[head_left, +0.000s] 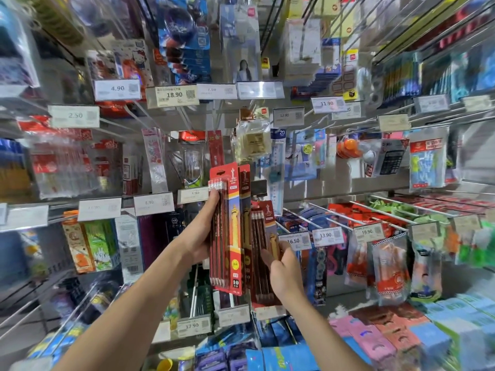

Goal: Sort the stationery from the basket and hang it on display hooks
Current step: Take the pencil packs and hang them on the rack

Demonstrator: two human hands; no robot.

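**Step in hand: hang a pencil pack on the hook that carries matching stock.**

Position: the left hand holds the front pencil pack upright, near the centre of the display. Its grip is closed round the pack's left edge, with fingers curled over the upper pencils. A second pack of the same design stands directly behind it and touches it. It cannot be told whether the same grip carries it. The right hand has its grip closed on the lower part of a hanging pack, lower and to the right. The basket is not in view.

Recommended procedure:
1. Steady the hanging pack with the right hand so that the hook tip is exposed. The hook is hidden at present.
2. Raise the front pencil pack until its hang slot meets the tip.
3. Push straight towards the far panel, printed face to the near side.

Materials: each pack is a flat, stiff red card. A clear blister covers a row of dark red pencils with pale eraser ends. The header around the slot probably tears first, so support the pack high up. The glossy plastic is likely slippery. The neighbouring wire hooks are thin white rods with price tags at the front.
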